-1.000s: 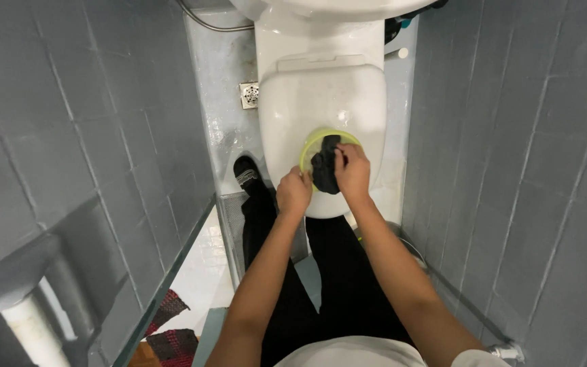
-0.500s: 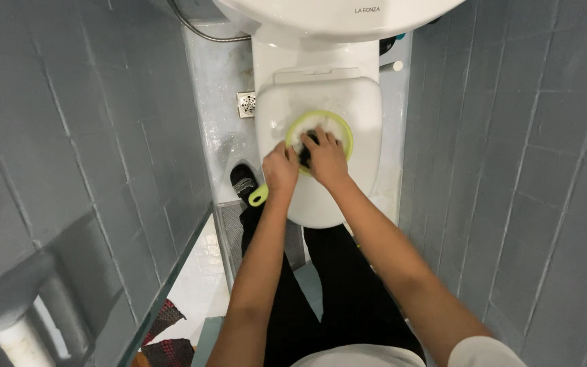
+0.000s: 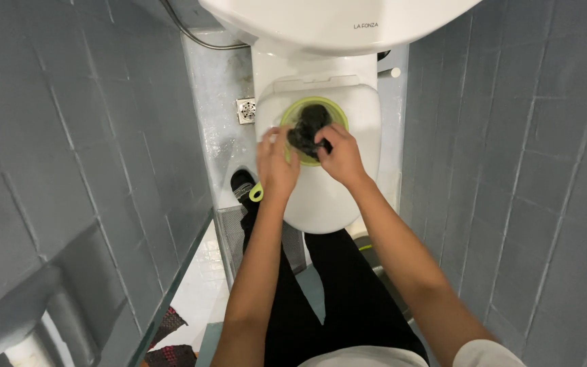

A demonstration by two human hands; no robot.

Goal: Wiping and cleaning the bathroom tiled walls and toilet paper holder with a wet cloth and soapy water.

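Observation:
A round green sieve-like basin (image 3: 338, 111) rests on the closed white toilet lid (image 3: 327, 197). A dark crumpled cloth (image 3: 309, 126) lies inside it. My right hand (image 3: 340, 158) grips the cloth at its near edge. My left hand (image 3: 276, 163) holds the basin's near left rim, and its green handle (image 3: 257, 193) sticks out below my wrist.
Grey tiled walls (image 3: 90, 136) close in on both sides. A white cistern (image 3: 334, 24) sits at the top. A square floor drain (image 3: 246, 110) lies left of the toilet. My legs in black trousers (image 3: 348, 299) and a black sock (image 3: 241, 182) stand on the floor.
The basin and both hands moved farther up the toilet lid, toward the cistern. The cloth shifted from the basin's near edge into its middle.

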